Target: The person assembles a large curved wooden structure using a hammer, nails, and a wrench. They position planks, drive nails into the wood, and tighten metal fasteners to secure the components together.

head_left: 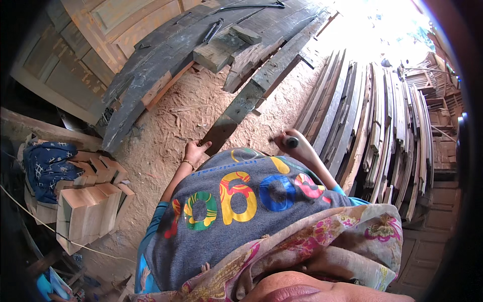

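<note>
A long, weathered wooden plank (240, 107) runs from near my body up toward the bright far end. My left hand (195, 151) is closed on the left edge of its near end, thumb on top. To the right of the plank, apart from it, my right hand (287, 137) is closed around a tool with a round black handle end (291, 142). The tool's other parts are mostly hidden by the hand, so its kind cannot be made out.
A dark plank bench (166, 55) at the upper left bears a hand tool (213, 30) and wood blocks (216, 54). Long boards (359, 116) are stacked at right. Cut wood pieces (90, 206) and blue patterned cloth (50, 168) lie left. Sawdust (176, 110) covers the floor.
</note>
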`<state>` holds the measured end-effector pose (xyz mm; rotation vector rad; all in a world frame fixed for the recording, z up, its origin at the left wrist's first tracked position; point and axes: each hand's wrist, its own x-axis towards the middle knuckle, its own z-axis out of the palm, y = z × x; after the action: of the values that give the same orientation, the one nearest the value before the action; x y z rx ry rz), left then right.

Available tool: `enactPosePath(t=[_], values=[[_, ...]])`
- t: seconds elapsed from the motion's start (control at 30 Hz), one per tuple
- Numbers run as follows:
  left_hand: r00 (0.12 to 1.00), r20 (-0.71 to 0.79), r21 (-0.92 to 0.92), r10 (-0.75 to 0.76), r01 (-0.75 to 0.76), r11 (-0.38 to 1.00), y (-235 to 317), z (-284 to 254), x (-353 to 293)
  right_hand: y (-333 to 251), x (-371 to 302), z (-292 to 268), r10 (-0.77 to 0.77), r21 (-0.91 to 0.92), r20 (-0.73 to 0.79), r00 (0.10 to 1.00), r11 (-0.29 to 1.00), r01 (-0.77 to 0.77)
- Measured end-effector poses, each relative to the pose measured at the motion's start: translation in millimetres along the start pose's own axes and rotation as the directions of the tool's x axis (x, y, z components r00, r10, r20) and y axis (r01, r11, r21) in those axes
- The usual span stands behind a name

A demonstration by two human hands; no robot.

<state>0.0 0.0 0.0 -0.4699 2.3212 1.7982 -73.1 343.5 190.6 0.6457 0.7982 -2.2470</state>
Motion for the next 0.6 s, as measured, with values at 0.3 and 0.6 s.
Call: enactPosePath(t=[0.3,0.6], values=[[0.996,-0.029,-0.155,-0.082,0.076,0.985,-3.1,-8.8,-68.2,-42.9,-101.6,27.6,-0.327,-0.003,-0.035,0.945,0.945,0.327],[0.997,-0.05,-0.138,-0.06,0.053,0.989,-19.6,-1.4,-44.0,37.2,-28.8,21.6,-0.114,-0.258,-0.046,0.992,0.961,0.098]])
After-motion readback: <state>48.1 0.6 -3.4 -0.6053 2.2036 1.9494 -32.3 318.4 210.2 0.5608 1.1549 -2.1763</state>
